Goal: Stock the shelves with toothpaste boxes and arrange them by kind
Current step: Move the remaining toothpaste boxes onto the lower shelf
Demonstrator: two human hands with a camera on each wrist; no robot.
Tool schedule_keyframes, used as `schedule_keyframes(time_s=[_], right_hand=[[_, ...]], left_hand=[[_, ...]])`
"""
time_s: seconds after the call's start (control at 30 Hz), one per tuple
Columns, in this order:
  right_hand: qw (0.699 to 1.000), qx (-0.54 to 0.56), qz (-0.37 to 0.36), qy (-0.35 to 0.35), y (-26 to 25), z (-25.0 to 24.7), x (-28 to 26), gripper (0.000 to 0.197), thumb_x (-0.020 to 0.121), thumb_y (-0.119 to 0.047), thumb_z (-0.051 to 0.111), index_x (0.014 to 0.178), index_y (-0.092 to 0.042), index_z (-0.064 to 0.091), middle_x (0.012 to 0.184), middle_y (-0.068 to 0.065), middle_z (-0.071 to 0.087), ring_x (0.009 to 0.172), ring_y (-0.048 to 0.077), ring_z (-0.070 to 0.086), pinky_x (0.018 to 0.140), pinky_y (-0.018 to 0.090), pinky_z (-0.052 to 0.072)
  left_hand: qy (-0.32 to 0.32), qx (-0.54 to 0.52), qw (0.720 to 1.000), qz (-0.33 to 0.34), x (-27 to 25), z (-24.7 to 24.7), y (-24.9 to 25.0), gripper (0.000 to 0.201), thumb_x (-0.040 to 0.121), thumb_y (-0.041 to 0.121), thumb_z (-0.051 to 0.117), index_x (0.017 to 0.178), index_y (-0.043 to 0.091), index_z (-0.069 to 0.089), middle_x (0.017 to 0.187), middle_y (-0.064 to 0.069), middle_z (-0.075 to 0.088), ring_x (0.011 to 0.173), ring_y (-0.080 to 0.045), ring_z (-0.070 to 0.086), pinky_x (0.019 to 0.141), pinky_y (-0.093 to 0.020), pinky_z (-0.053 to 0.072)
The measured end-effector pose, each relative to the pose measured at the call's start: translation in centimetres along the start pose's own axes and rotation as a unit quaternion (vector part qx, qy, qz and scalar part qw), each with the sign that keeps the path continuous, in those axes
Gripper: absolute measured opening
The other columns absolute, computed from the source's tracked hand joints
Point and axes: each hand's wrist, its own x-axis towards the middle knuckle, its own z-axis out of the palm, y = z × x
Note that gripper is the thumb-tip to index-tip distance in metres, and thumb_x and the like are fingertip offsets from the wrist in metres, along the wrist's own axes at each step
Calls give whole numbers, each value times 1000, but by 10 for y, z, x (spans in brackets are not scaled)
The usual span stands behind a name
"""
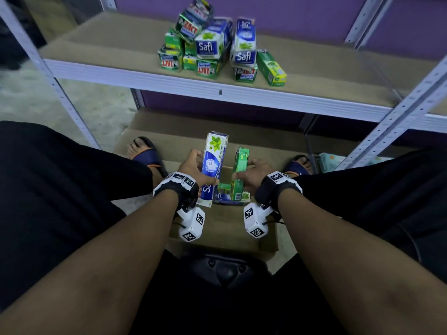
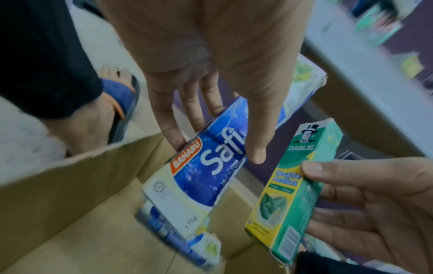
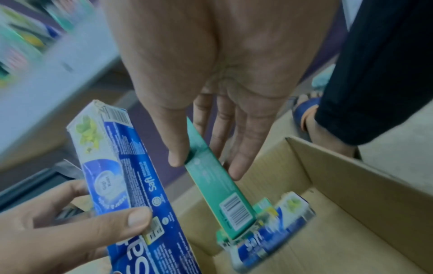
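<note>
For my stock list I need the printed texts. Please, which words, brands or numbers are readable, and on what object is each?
"Safi", "BAHARU", "175g": blue box in left hand.
"DOUBLEMINT": same box, head view.
"DARLIE", "Double Action": green box in right hand.
"Safi": box in carton.
"Safi", "ZACT": shelf boxes.
Fine print, barcodes: unreadable.

Head camera is looking forward and down from above both forearms, taking in the grey metal shelf (image 1: pixel 217 90) beyond the hands. Left wrist camera is looking close along the left hand (image 2: pixel 211 77); right wrist camera along the right hand (image 3: pixel 225 77). All three are sharing the open brown cardboard carton (image 1: pixel 271 240) under the hands.
</note>
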Motion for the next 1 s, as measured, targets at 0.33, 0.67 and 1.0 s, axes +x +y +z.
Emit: schedule_keyframes(time_s=[0.33,0.67,1.0], right_hand=[[993,25,-111,-7,-95,-40,-52,39,78,0,80,106,-15,57,101,15,73,84,29,74,71,45,62],[978,-7,-202,59,-212,-94,-74,32,81,-16,80,106,-15,60,83,7,76,71,23,73,70,42,63],[967,-120,-177,138,-272,-132,-46,44,66,-31,83,97,-3,68,97,22,73,86,40,73,79,58,58]], left_hand=[[57,17,994,88,4,-65,90,80,50,33,95,108,28,40,93,18,56,84,-3,59,62,-25,48],[144,70,972,174,20,-145,217,75,63,31,90,119,19,43,99,4,64,82,-13,65,64,-25,50],[160,137,964,164,66,-165,299,61,71,45,79,116,20,47,93,2,66,65,-7,58,48,-23,38]])
